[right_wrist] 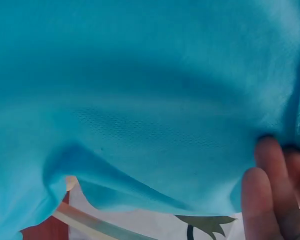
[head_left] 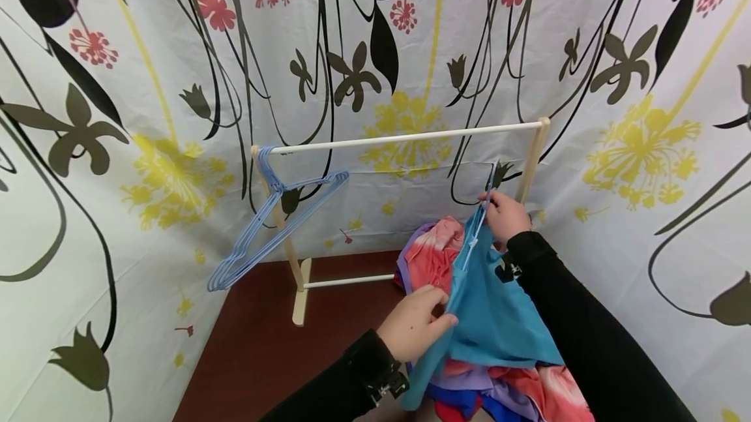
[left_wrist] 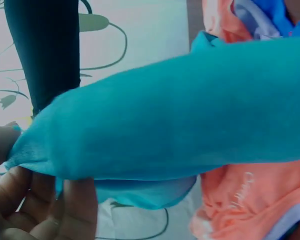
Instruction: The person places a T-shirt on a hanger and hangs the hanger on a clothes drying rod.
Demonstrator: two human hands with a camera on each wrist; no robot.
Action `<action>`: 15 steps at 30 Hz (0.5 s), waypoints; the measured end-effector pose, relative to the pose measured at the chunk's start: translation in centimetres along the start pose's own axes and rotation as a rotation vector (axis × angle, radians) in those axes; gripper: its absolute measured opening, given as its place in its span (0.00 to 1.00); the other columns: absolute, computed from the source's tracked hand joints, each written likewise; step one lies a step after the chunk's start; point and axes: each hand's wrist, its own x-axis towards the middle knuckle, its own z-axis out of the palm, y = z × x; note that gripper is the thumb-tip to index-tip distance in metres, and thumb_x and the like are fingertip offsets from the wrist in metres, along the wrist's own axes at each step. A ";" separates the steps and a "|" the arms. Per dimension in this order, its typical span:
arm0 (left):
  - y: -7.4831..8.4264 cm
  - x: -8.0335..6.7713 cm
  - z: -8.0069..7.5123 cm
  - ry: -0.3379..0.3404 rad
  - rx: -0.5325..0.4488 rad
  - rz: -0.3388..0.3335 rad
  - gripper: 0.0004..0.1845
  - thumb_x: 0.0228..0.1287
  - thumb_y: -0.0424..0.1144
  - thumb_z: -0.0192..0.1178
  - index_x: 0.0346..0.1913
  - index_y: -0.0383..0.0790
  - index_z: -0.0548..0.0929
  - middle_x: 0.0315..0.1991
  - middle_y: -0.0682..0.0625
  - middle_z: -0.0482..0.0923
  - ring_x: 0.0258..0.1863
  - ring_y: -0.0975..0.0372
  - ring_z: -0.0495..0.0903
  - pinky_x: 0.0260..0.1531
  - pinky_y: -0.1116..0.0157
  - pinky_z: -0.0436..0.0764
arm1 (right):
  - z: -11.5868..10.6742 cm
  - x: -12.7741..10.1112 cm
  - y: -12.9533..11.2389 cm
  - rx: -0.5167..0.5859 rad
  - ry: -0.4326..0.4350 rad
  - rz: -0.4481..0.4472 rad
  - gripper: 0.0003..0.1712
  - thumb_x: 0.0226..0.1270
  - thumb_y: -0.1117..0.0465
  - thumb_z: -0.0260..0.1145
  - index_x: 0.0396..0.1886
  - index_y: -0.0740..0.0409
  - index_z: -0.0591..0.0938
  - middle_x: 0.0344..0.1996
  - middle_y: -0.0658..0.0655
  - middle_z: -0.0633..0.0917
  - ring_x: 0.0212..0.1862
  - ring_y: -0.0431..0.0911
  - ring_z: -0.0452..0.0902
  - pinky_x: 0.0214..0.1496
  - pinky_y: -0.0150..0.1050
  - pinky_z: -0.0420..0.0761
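Observation:
A turquoise shirt point(head_left: 499, 304) hangs over the clothes pile, with a light-blue hanger point(head_left: 472, 242) at its top edge. My right hand point(head_left: 508, 216) grips the hanger and the cloth near the neck, below the hook. Lower down, my left hand point(head_left: 415, 323) pinches the shirt's near edge between thumb and fingers; the left wrist view shows this fabric point(left_wrist: 155, 115) stretched out from the fingertips. In the right wrist view, fingers point(right_wrist: 270, 195) lie against the turquoise cloth point(right_wrist: 155, 120), which hides the hanger there.
A rack with a white rail point(head_left: 405, 139) and wooden posts stands at the back. Several blue hangers point(head_left: 258, 239) hang at its left end. Red, purple and blue clothes point(head_left: 434, 256) are heaped under the shirt on the dark red-brown table point(head_left: 246, 344). Flowered cloth point(head_left: 352, 30) surrounds it.

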 end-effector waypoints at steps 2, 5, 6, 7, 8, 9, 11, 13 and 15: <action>0.7 0.7 0.0 0.012 -0.019 0.011 0.06 0.74 0.46 0.62 0.42 0.50 0.77 0.36 0.59 0.71 0.36 0.69 0.72 0.35 0.71 0.75 | -0.9 0.4 -0.5 0.042 -0.028 0.005 0.23 0.84 0.54 0.46 0.70 0.57 0.74 0.54 0.68 0.81 0.40 0.58 0.80 0.38 0.46 0.76; 1.7 2.0 0.1 0.028 -0.035 0.043 0.06 0.74 0.46 0.62 0.41 0.50 0.77 0.36 0.59 0.72 0.36 0.70 0.73 0.36 0.71 0.76 | -2.1 1.1 -1.2 0.123 -0.078 0.019 0.28 0.85 0.51 0.46 0.76 0.58 0.66 0.63 0.70 0.75 0.50 0.62 0.82 0.44 0.46 0.78; 1.9 2.4 0.2 0.031 -0.035 0.056 0.06 0.74 0.46 0.62 0.40 0.50 0.77 0.35 0.59 0.71 0.35 0.70 0.72 0.35 0.71 0.75 | -2.5 1.3 -1.3 0.148 -0.094 0.025 0.29 0.85 0.50 0.45 0.78 0.57 0.63 0.66 0.71 0.73 0.52 0.64 0.81 0.44 0.45 0.80; 2.2 2.8 0.2 0.034 -0.032 0.072 0.06 0.74 0.46 0.62 0.39 0.50 0.77 0.35 0.59 0.71 0.34 0.70 0.72 0.34 0.72 0.75 | -2.9 1.6 -1.5 0.166 -0.107 0.027 0.30 0.85 0.49 0.45 0.79 0.57 0.61 0.68 0.71 0.70 0.55 0.64 0.80 0.44 0.44 0.81; 2.5 3.3 0.1 0.038 -0.028 0.090 0.06 0.74 0.46 0.62 0.39 0.50 0.76 0.34 0.58 0.71 0.33 0.70 0.72 0.33 0.72 0.75 | -3.3 1.8 -1.5 0.185 -0.121 0.030 0.31 0.85 0.49 0.45 0.80 0.56 0.59 0.70 0.72 0.68 0.56 0.66 0.79 0.44 0.44 0.81; 2.7 3.8 0.1 0.041 -0.019 0.108 0.07 0.74 0.45 0.61 0.39 0.50 0.76 0.34 0.58 0.71 0.33 0.70 0.71 0.32 0.72 0.74 | -3.6 2.1 -1.6 0.198 -0.135 0.032 0.32 0.85 0.48 0.44 0.81 0.56 0.57 0.71 0.72 0.66 0.58 0.66 0.78 0.44 0.43 0.81; 3.1 4.8 0.0 0.052 -0.004 0.144 0.07 0.74 0.45 0.61 0.38 0.49 0.75 0.33 0.56 0.70 0.32 0.69 0.71 0.31 0.72 0.72 | -4.3 2.5 -1.7 0.236 -0.174 0.043 0.35 0.84 0.46 0.43 0.82 0.54 0.52 0.74 0.72 0.61 0.61 0.67 0.75 0.48 0.45 0.82; 3.6 5.9 -0.1 0.063 0.017 0.173 0.08 0.75 0.44 0.60 0.38 0.48 0.74 0.32 0.55 0.69 0.31 0.69 0.70 0.30 0.72 0.70 | -4.8 2.9 -1.6 0.295 -0.213 0.058 0.37 0.84 0.44 0.42 0.83 0.53 0.47 0.77 0.71 0.56 0.65 0.69 0.70 0.53 0.50 0.80; 4.0 6.8 -0.2 0.068 0.034 0.194 0.09 0.76 0.44 0.59 0.37 0.48 0.73 0.32 0.54 0.69 0.31 0.68 0.69 0.30 0.72 0.69 | -5.3 3.3 -1.5 0.347 -0.242 0.076 0.39 0.84 0.43 0.41 0.83 0.50 0.41 0.79 0.69 0.50 0.69 0.70 0.65 0.59 0.56 0.77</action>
